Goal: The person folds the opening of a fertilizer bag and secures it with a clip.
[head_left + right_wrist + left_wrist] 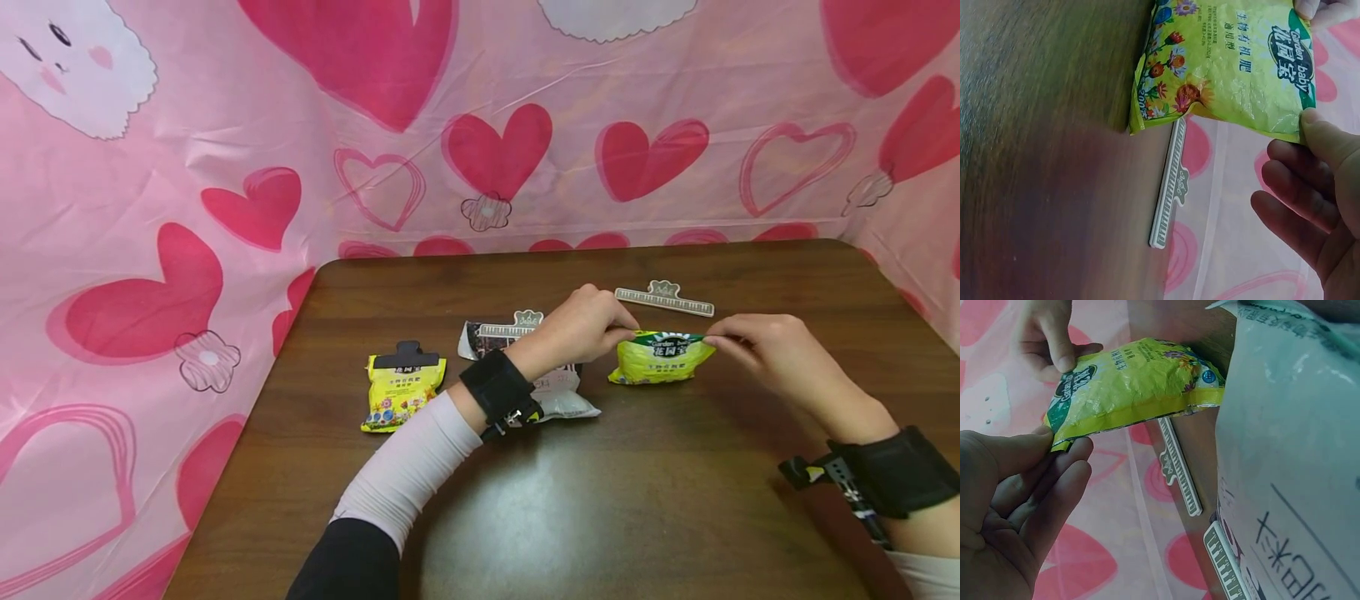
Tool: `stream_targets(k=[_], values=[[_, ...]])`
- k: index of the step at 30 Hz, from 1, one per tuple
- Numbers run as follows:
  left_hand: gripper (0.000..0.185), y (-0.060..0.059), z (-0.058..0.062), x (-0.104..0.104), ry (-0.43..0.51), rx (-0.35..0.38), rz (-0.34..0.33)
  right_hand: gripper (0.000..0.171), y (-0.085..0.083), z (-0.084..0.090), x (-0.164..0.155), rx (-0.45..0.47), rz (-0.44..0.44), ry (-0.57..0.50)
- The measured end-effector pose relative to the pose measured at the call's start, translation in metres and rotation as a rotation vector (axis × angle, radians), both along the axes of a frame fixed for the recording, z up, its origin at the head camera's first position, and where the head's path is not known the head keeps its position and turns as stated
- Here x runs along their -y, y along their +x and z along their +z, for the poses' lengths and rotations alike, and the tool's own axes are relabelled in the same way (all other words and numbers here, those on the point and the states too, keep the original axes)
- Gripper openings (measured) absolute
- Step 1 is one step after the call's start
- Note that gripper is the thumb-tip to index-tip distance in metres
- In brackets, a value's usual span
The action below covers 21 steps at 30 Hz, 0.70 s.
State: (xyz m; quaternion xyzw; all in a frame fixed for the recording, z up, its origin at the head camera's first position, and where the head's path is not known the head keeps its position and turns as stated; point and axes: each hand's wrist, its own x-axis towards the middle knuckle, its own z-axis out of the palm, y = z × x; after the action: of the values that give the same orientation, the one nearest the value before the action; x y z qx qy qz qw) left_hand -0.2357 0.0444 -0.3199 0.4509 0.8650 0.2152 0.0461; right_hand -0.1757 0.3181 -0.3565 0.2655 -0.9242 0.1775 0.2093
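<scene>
A yellow fertilizer bag (662,360) with a green top edge is stretched between my two hands. My left hand (588,327) pinches one top corner between thumb and finger. The opposite top corner is pinched by my right hand (780,354). In the right wrist view the bag (1229,69) shows printed flowers and its lower end lies near the table. Just behind the bag, a white piano-pattern clip (664,298) lies on the table, gripping nothing.
At the left stands a second yellow bag (405,392) with a black clip (407,357) across its top. Partly behind my left arm lies a whitish bag (562,392) with another piano-pattern clip (502,330). Pink heart-print cloth (495,100) hangs behind the wooden table (600,500).
</scene>
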Motion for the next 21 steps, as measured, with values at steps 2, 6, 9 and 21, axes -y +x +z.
stream_targets(k=[2,6,9,21], values=[[0.020,0.0001,-0.0006,0.0001,0.003,0.003,0.001,0.019,-0.0004,-0.0005,0.0001,-0.007,0.008,0.011],[0.020,-0.0002,-0.0018,-0.0007,0.009,0.001,0.001,0.024,-0.0030,-0.0012,-0.0004,-0.029,0.053,0.011],[0.021,0.0000,-0.0024,-0.0014,0.010,-0.005,0.003,0.027,-0.0051,0.0003,-0.0009,-0.050,0.090,0.012],[0.020,0.0038,0.0029,-0.0090,-0.081,-0.063,0.022,0.032,-0.0039,0.0053,0.0038,0.006,0.074,-0.040]])
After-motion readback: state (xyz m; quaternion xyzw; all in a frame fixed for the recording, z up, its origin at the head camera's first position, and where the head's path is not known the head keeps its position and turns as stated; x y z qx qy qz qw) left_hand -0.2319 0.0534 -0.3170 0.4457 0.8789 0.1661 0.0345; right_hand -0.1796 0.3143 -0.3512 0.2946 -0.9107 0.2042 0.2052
